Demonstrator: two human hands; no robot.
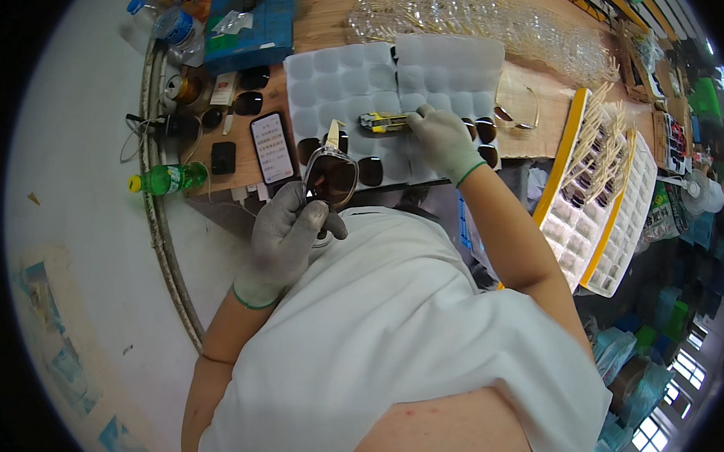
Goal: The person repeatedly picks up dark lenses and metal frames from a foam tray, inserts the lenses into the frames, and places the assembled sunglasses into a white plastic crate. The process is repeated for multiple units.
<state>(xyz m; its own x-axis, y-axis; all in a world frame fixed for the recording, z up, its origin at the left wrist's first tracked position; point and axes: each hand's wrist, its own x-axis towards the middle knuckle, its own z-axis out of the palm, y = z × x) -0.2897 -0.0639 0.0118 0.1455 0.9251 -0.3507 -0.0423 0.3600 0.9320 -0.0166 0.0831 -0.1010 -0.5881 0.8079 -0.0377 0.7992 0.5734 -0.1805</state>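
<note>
My left hand [285, 232], in a grey-white glove with a green cuff, is closed on a pair of sunglasses [332, 176]. Their clear frame and brown tinted lens stand up above my thumb and fingers; the rest is hidden by the hand. Farther right, my right hand [448, 141], gloved the same way, has its fingers closed at the right end of a yellow-and-black utility knife [383, 123]. That knife is over the pale moulded trays [341, 84]. Dark loose lenses lie in tray hollows, one lens [370, 171] just right of the sunglasses and another [486, 130] beyond my right hand.
A lit phone [273, 148] lies left of the trays, near a green bottle [170, 178] and a can [183, 89]. Clear spectacle frames [484, 25] are heaped at the back. At right, a yellow-edged tray [568, 235] carries glasses; a blue box [249, 27] stands back left.
</note>
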